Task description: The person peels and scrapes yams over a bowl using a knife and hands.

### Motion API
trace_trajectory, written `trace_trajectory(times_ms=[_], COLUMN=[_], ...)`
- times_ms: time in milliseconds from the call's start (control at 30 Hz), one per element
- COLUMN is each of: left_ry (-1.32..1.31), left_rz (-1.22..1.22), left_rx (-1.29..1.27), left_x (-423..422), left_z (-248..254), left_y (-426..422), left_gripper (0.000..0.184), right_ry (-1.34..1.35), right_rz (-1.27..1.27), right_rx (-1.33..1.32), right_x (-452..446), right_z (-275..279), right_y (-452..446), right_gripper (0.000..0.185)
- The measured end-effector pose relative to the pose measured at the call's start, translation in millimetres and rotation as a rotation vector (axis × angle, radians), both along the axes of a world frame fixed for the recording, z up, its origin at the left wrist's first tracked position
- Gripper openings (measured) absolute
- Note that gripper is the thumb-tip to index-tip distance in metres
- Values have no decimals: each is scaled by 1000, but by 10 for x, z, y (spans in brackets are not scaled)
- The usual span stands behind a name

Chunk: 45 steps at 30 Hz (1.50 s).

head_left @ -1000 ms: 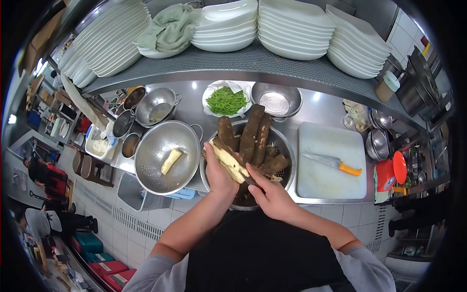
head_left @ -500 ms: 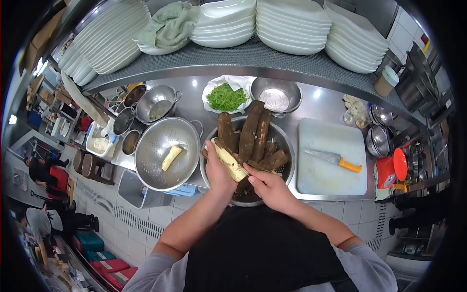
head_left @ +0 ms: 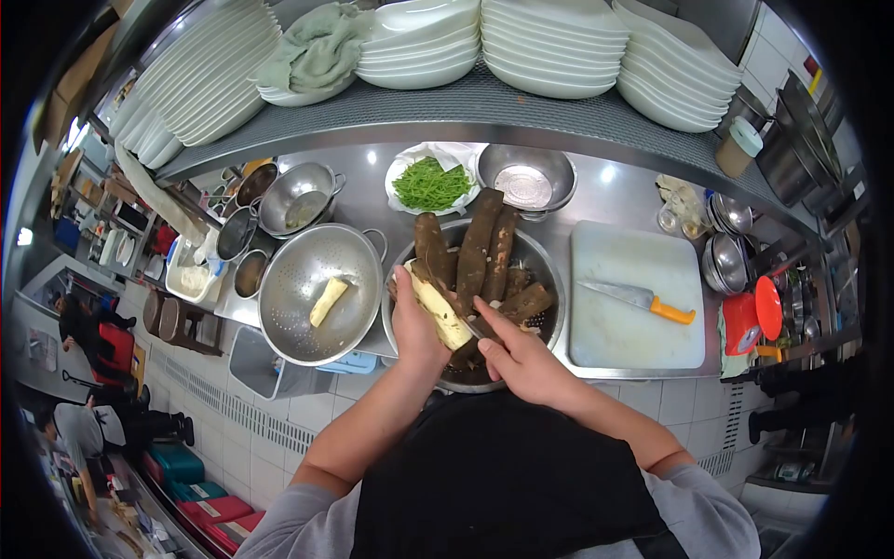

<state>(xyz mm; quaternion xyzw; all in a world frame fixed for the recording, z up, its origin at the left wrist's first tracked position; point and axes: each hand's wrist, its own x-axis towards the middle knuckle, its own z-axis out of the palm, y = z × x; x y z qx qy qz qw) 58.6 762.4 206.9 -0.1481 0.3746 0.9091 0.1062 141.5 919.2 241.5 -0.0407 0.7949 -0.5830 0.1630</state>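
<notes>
Over a metal bowl (head_left: pixel 556 321) of brown-skinned roots (head_left: pixel 477 247), my left hand (head_left: pixel 416 326) is wrapped round a partly peeled root (head_left: pixel 440 312), pale yellow with brown skin along one side. My right hand (head_left: pixel 518 357) touches the lower right side of that root, its index finger stretched along it and its thumb bent in. A thin dark item shows between its fingers, too small to make out. One peeled yellow piece (head_left: pixel 328 303) lies in the colander (head_left: pixel 289 321) on the left.
A knife (head_left: pixel 633 296) with an orange handle rests on a white cutting board (head_left: pixel 637 340). Behind the bowl are a plate of green vegetables (head_left: pixel 432 185) and a steel bowl (head_left: pixel 527 177). Stacked plates (head_left: pixel 555 47) stand on the shelf (head_left: pixel 372 135) above. Two people (head_left: pixel 107 424) are at far left.
The root in my left hand shows more pale flesh than a second ago. My right index finger now stretches further up along it, and the view has shifted slightly.
</notes>
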Motion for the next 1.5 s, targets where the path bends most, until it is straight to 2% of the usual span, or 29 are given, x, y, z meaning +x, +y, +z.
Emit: trace_trajectory(times_ms=[67,200,267,400,467,600,667,700,767,867,1100,1200,1233,1300,1333,1400,1433,1500], left_ry=[23,85,174,167,123,106,50,47,-22,33,23,61,71,86,80,73,121,172], left_rz=[106,101,118,161,277,251,94,88,90,69,-8,3,-24,-53,-44,-37,-67,-102], left_rx=[-55,-111,-122,-171,-245,-310,-263,-267,-152,-64,1,-42,-32,-20,-38,-59,-53,-45], left_x=[27,52,61,44,21,-19,-9,-2,-15,-33,9,33,17,-3,9,40,55,64], left_z=[47,-43,-82,-66,-7,-39,-54,-74,-125,-169,-152,-73,-101,-129,-121,-128,-145,-187], left_y=[74,92,100,181,253,189,103,88,77,55,2,-8,-31,-36,-29,-36,-41,-30], left_gripper=[53,52,50,48,49,49,50,50,51,52,54,55,55,55,55,55,54,52], right_ry=[49,206,200,134,115,151,-205,-207,-402,-465,-493,-418,-419,-341,-339,-55,-56,401], right_rz=[31,16,-47,-145,-189,-139,14,9,-13,-75,-241,-150,-150,-148,-148,-116,-120,-36], right_rx=[-78,-52,-65,-96,-125,-141,-237,-242,-407,-558,-707,-445,-446,-142,-142,-50,-53,24], right_x=[10,1,11,-19,-37,-158,-235,-230,-230,-192,-142,-158,-169,-210,-203,-158,-143,-131], right_z=[-48,-230,-194,-261,-298,-369,-174,-132,-73,-82,-163,-264,-289,-306,-300,-288,-278,-226], right_y=[-35,-70,-106,-173,-195,-71,56,67,88,34,22,134,147,175,172,149,127,62], right_gripper=[58,56,51,46,46,44,42,42,42,43,46,45,45,46,46,48,48,44])
